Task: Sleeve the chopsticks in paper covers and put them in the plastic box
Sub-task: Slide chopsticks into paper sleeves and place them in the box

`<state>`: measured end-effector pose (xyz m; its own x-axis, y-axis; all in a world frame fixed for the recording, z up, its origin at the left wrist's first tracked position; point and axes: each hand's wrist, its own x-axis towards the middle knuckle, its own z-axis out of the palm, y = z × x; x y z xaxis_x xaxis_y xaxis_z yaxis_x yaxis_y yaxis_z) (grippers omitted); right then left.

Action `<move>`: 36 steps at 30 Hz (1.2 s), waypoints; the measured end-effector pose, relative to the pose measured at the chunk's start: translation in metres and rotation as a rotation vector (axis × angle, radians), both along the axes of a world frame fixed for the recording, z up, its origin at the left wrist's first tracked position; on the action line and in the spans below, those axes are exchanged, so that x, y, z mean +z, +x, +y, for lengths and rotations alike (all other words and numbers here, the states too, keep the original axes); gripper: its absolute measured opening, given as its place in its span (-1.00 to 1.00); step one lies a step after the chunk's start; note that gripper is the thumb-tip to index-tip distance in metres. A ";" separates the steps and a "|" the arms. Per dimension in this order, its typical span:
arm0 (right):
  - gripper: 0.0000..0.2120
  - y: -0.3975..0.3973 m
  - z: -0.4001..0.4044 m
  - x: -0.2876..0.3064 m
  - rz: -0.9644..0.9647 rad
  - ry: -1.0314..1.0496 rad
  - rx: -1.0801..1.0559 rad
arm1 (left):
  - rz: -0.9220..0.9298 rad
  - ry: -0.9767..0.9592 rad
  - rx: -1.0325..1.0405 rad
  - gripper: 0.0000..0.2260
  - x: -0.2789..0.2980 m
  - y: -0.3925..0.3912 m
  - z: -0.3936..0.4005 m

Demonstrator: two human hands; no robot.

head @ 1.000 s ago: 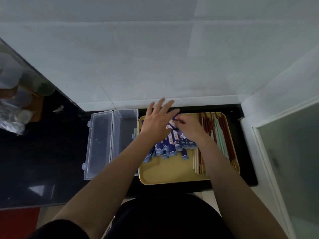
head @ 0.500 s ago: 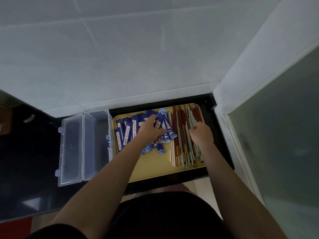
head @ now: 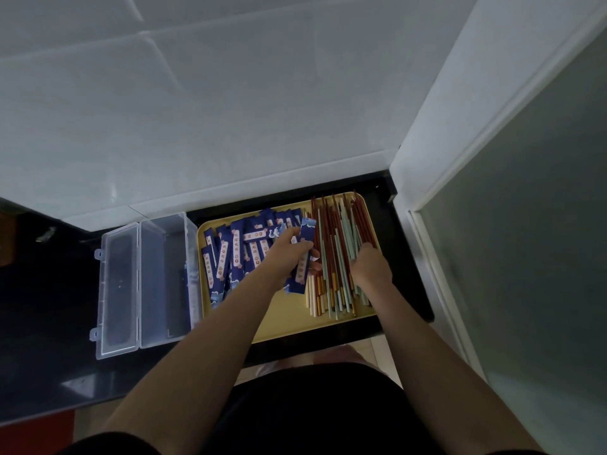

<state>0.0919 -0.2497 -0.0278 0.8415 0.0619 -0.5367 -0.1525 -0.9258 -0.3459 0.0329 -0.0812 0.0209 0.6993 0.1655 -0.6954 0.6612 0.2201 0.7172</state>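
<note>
progress: early, box (head: 164, 277) open left of tray (head: 289, 323), holds little | left hand (head: 289, 254) grips 1 sleeve (head: 303, 261) | right hand (head: 369, 267) on chopsticks (head: 335, 244), grasp unclear | left: nearly all sleeving, boxing

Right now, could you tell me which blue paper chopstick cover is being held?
The blue paper cover gripped by the left hand, beside the loose chopsticks; the others lie on the yellow tray.
</note>
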 end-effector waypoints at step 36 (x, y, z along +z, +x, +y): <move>-0.86 0.027 0.024 0.124 -0.223 0.950 -0.244 | -0.069 0.104 -0.094 -0.89 0.011 -0.014 0.009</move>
<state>0.1190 -0.2252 0.0964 0.9637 0.1948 -0.1827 -0.1426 -0.2029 -0.9688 0.0189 -0.0721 0.0317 0.7605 0.1661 -0.6277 0.6238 0.0816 0.7773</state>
